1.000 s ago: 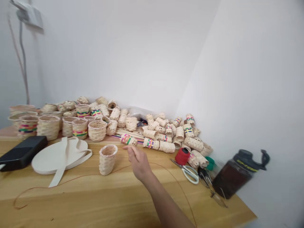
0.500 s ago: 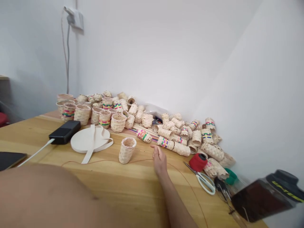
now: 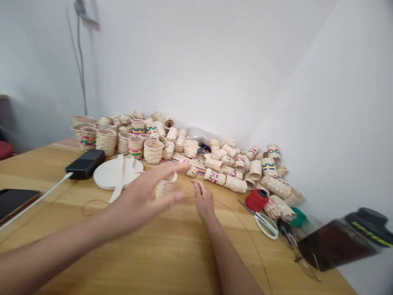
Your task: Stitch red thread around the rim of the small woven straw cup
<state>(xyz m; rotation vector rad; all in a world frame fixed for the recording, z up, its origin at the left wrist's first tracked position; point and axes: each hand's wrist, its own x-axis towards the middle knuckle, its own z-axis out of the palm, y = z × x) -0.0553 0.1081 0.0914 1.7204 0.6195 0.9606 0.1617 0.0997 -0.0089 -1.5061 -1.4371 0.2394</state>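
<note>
My left hand (image 3: pixel 147 192) reaches in from the lower left, blurred, with thumb and fingers spread. Nothing shows in its grasp. Behind its fingers stands a small woven basket (image 3: pixel 165 186) with a pinkish rim, partly hidden by the hand; whether they touch I cannot tell. My right hand (image 3: pixel 204 199) is closed in a pinch over the wooden table (image 3: pixel 172 254), right of the basket. A thin reddish thread (image 3: pixel 242 221) runs to it and curves down to the front edge, and its fingertips appear pinched on that thread.
Woven baskets (image 3: pixel 153 151) are piled along the wall. A white ribbon roll (image 3: pixel 107 174), a black device (image 3: pixel 86 164) and a phone (image 3: pixel 16 203) lie left. At right are a red spool (image 3: pixel 256 200), scissors (image 3: pixel 266 225) and a dark container (image 3: pixel 337 246).
My left hand has come into view and moved over beside the single basket, where only a blurred arm showed before. My right hand has barely moved. The view has shifted slightly.
</note>
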